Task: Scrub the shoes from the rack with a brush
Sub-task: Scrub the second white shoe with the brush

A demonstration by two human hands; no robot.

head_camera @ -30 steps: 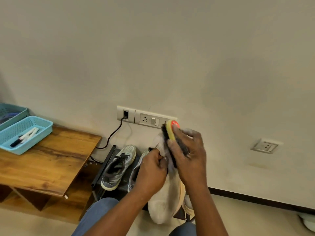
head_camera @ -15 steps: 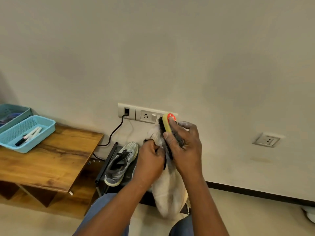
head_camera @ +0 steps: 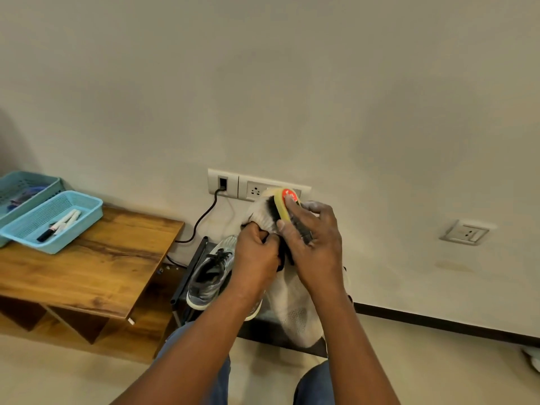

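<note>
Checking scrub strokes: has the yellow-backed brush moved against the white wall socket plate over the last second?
Yes. The yellow-backed brush has slid leftward and slightly up across the white wall socket plate, its red tip now overlapping the plate's right part.

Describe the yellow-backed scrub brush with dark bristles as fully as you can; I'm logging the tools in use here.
The yellow-backed scrub brush with dark bristles has a red round label at its far end. It looks like plastic. The right hand grips it from above, thumb along the yellow edge, covering its near part. It stands tilted on its side, bristles pressed against the heel end of the white knit shoe that the left hand holds up before the wall sockets.
</note>
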